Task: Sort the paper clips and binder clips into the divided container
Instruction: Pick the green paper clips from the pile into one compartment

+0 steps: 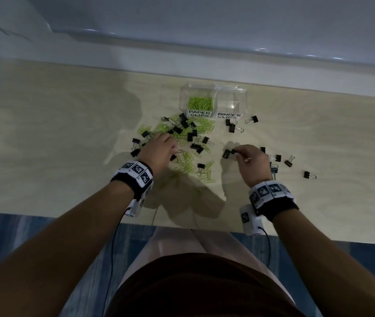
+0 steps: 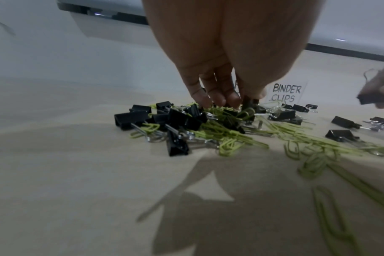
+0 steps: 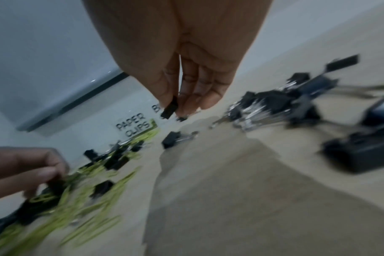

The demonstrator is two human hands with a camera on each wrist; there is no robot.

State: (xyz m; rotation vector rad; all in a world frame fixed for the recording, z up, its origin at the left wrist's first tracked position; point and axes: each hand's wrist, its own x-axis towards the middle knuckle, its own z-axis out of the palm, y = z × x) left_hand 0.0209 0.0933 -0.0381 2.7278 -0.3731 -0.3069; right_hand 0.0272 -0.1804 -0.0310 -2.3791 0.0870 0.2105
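Pinching binder clip (image 3: 169,109), right hand (image 1: 251,162) above bare table (image 1: 56,133).

Pale wooden table (image 1: 44,133), blue floor (image 1: 22,229).

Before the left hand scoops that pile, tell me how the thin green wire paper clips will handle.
The thin green wire paper clips probably weigh little and slide easily on the smooth pale wooden table. They lie tangled with the small black binder clips, so several will likely lift together. The left hand may drag clips.
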